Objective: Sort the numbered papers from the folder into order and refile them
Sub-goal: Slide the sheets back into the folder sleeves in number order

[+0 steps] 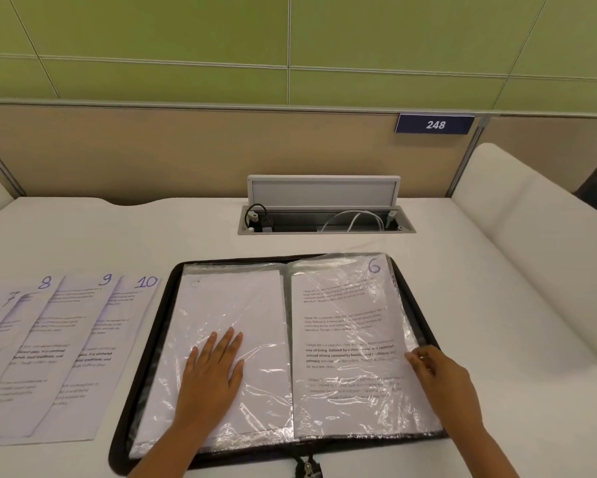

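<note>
A black zip folder (172, 270) lies open on the white desk, with clear plastic sleeves on both sides. The right sleeve holds the paper numbered 6 (345, 326). The left sleeve shows a blank white sheet back (231, 298). My left hand (210, 374) rests flat on that left sleeve with straight fingers. My right hand (438, 370) pinches the right edge of the sleeve holding paper 6. To the left of the folder lie overlapping loose papers numbered 7 (0, 326), 8 (38, 322), 9 (83, 315) and 10 (127, 312).
An open cable box (324, 219) with its raised lid sits in the desk behind the folder. A beige partition with a blue sign 248 (435, 124) stands at the back. A white side panel (518, 236) borders the desk on the right.
</note>
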